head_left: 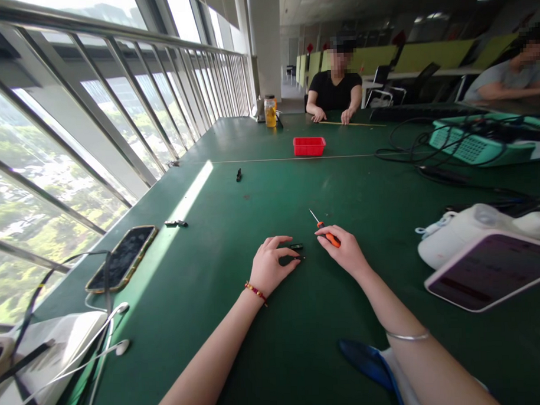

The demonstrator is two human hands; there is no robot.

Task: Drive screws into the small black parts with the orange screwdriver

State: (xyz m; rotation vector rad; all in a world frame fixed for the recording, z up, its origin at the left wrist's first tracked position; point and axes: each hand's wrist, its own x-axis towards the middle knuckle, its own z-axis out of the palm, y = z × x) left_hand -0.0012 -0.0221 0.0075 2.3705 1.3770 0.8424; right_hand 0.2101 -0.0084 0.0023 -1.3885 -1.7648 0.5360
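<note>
My left hand (pixel 272 262) rests over the green table, thumb and fingers apart in a curve. Just at its fingertips lies a small black piece (pixel 297 246); whether a finger touches it I cannot tell. A tiny dark bit (pixel 302 258) shows by the thumb tip. In my right hand (pixel 344 250) is a screwdriver (pixel 332 240) with an orange and black handle, its thin metal shaft pointing away and to the left. More small black parts lie further off, one pair (pixel 176 223) near the phone and one piece (pixel 239 175) beyond.
A phone (pixel 124 259), earphones (pixel 123 347) and cables lie left, beside a railing (pixel 114 60). Far ahead are a red tray (pixel 309 146) and a jar (pixel 270 111). A white screen device (pixel 489 266) and teal basket (pixel 463 142) stand right. Two people sit across.
</note>
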